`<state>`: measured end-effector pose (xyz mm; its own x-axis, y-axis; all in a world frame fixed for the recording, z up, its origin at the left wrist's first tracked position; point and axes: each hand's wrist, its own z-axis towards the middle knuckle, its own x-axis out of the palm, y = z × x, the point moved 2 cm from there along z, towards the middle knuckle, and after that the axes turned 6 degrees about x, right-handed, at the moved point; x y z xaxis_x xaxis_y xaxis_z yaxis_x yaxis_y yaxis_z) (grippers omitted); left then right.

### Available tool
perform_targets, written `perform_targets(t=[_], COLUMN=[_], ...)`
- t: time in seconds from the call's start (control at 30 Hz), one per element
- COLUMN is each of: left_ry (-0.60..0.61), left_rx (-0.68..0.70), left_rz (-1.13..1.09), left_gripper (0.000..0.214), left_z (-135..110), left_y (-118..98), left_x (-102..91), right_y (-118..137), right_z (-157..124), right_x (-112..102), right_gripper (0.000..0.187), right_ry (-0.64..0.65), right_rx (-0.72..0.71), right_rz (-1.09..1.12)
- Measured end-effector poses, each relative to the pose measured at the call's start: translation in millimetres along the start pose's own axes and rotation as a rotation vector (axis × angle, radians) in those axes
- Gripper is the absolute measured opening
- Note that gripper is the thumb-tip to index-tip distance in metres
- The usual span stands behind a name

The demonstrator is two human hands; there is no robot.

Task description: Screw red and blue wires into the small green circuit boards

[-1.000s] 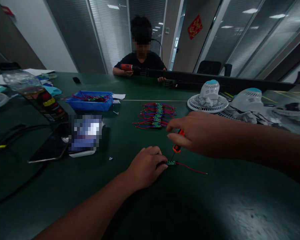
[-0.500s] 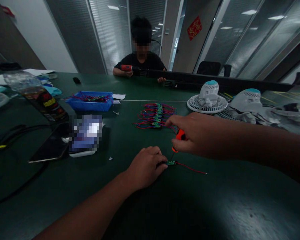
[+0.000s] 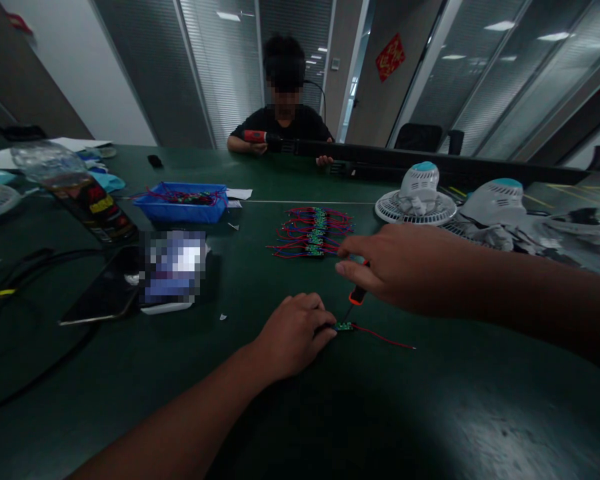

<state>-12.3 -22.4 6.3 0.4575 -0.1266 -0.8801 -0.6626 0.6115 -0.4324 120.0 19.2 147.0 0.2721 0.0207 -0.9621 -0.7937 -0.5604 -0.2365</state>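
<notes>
My left hand (image 3: 296,332) rests on the green table, its fingers closed on the left end of a small green circuit board (image 3: 345,327). A red wire (image 3: 384,339) runs from the board's right end across the tabletop. Above it, my right hand (image 3: 387,263) grips an orange-and-black screwdriver (image 3: 359,294). The screwdriver's thin shaft slants down, with its tip at the board; whether it touches a screw cannot be made out. Just beyond my hands, several similar boards (image 3: 317,231) lie in a column, with red and blue wires spread to both sides.
A blue tray (image 3: 187,211) of wired boards stands at the left, behind a phone (image 3: 103,287) and a tilted bottle (image 3: 80,187). White fan-like housings (image 3: 416,197) sit at the right. Across the table a person (image 3: 284,120) holds a red-and-black tool (image 3: 255,137) by a long black bar (image 3: 405,158).
The fingers of my right hand have shifted on the screwdriver, and its handle has turned to show more black. My left hand and the board stay in place.
</notes>
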Motion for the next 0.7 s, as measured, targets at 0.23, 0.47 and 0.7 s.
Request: perform_targets(t=[0.23,0.47,0.7], left_ry=[0.005,-0.008,-0.006], left_rx=[0.005,0.005,0.006], left_rz=[0.002,-0.001,-0.005], left_gripper=[0.020,0.020,0.020], left_z=[-0.2,0.1,0.1], left_y=[0.3,1.3,0.7], left_x=[-0.1,2.2,1.8], right_y=[-1.1,-1.0,1.0], right_z=[-1.2,-3.7,-5.3], right_x=[-0.8,-3.0,-3.6], right_gripper=[0.046,0.043,0.045], right_ry=[-0.021,0.004,0.043], right_rx=[-0.034,-0.047,-0.037], right_rz=[0.065,0.108,0.150])
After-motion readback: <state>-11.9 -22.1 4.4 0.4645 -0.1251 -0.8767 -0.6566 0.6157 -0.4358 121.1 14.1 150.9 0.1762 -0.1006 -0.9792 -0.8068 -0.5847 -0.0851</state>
